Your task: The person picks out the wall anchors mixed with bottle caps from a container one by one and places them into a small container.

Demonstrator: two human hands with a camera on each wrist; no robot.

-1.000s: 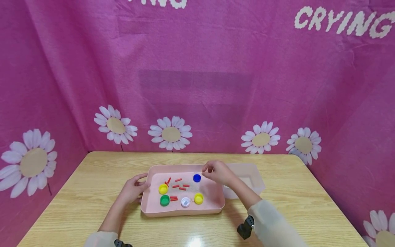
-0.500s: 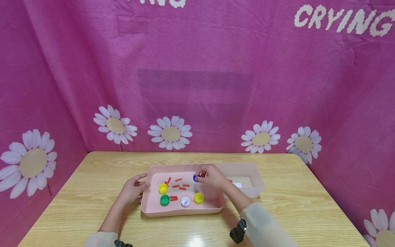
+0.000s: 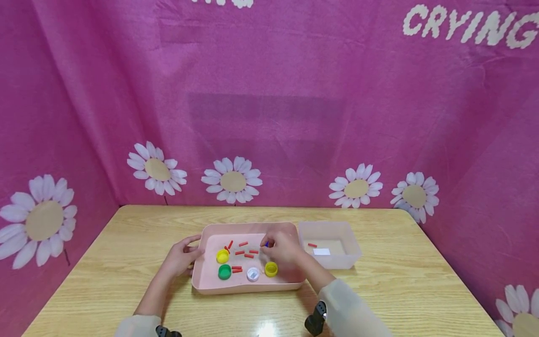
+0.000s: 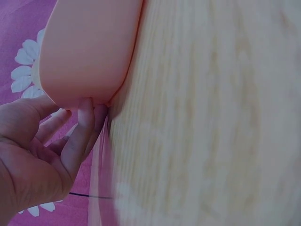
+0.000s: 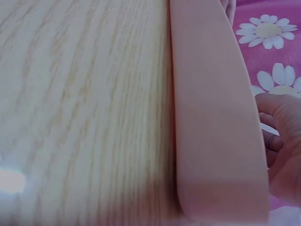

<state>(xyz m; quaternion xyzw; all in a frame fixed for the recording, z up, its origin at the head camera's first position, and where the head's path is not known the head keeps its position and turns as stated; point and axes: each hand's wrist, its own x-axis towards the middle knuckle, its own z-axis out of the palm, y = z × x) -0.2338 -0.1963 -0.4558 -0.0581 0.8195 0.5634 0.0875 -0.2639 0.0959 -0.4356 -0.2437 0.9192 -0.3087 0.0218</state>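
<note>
The pink tray (image 3: 286, 287) stands on the wooden table. My left hand (image 3: 181, 257) grips its left end, thumb at the rim and fingers against the outer wall; the left wrist view shows that hand (image 4: 51, 141) close up. Over the tray's right part, my right hand (image 3: 283, 246) has bent fingers, thumb and index near each other. A blue bottle cap (image 3: 267, 244) shows in the gap between them, mostly covered. No held thing is visible there. Several red sticks (image 3: 240, 253) lie to the left of the fingertips. Tray wall hides the fingertips from the right wrist view.
Inside the tray lie two yellow caps (image 3: 271, 269), a green cap (image 3: 225, 272) and a white cap (image 3: 252, 274). To its right stands a translucent box (image 3: 351, 256) with a red stick (image 3: 312, 245) and a white paper piece (image 3: 322, 252). A pink curtain (image 3: 269, 117) hangs behind.
My right hand has moved left and slightly nearer, from the tray's right edge to over the blue cap, uncovering the translucent box. The left hand and the red sticks in the tray have stayed put.
</note>
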